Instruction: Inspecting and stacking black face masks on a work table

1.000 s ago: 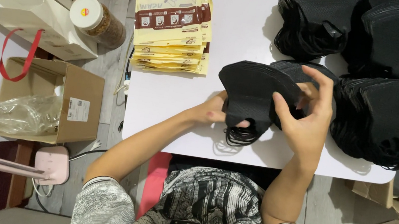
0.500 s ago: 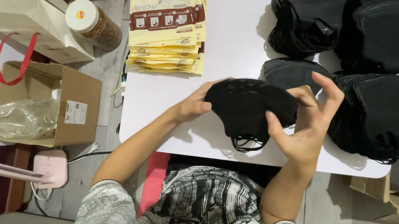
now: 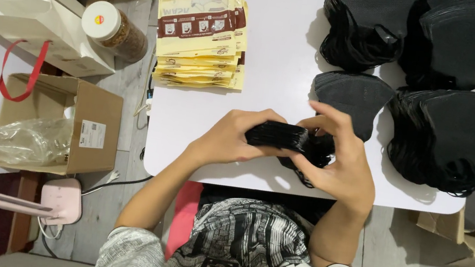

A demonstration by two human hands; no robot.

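Hands (image 3: 285, 150) gripping black mask stack (image 3: 278, 137), white table (image 3: 271, 76)

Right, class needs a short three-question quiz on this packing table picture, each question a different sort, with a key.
1. True or false: both hands grip the small stack of black masks edge-on above the white table.
2. Which lies at the table's far left corner? A) yellow pouches B) scissors C) a bottle
3. Fill in: left of the table, on the floor, stands an open cardboard ____.

Key
1. True: left hand and right hand pinch it from either end.
2. A: the stack of yellow pouches.
3. Box: the cardboard box, with a clear plastic bag in it.
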